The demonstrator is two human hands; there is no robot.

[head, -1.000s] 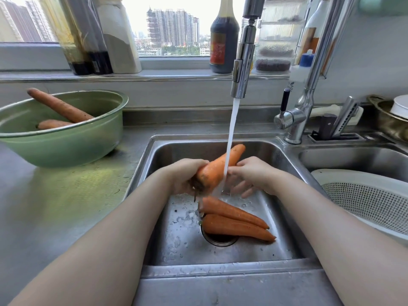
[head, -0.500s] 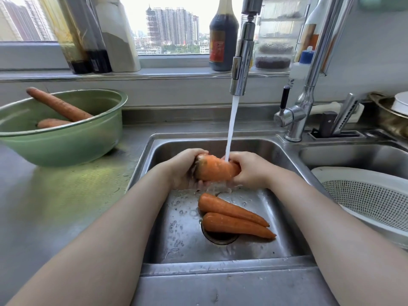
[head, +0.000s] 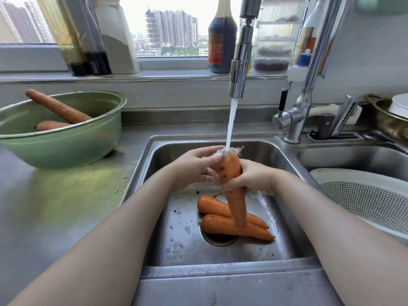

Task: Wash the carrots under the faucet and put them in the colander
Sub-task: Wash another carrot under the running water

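Over sink [head: 271,244] centre, under faucet [head: 240,62] spout: water stream [head: 230,124] runs straight down onto thick end of held carrot [head: 234,188]. Carrot stands near upright, thick end up, tip pointing down twd front of sink. Dark specks on its upper skin.

L hand [head: 194,166] wraps thick end from the left, fingers curled round it, thumb across the top by the stream. R hand [head: 254,180] grips carrot mid-length from the right, fingers + thumb closed round it. Hands close together, carrot between them.

Sink floor, below the hands: 2 loose carrots [head: 212,206] lie side by side, touching, tips twd right-front. Nearer one lies partly across drain [head: 218,239]. Tip of held carrot overlaps both in view; cannot tell if it touches them. Droplets on floor left of drain.

Right basin: white colander [head: 353,175] sits inside, well apart from the hands, only partly in frame.

Bench [head: 55,206], left side near back edge: green bowl [head: 66,146] w/ 2 more carrots [head: 57,109], brownish. Long one leans up onto far rim, short one low beside it.

Windowsill behind faucet: dark sauce bottle [head: 221,40], bags to its left, stacked clear containers to its right.
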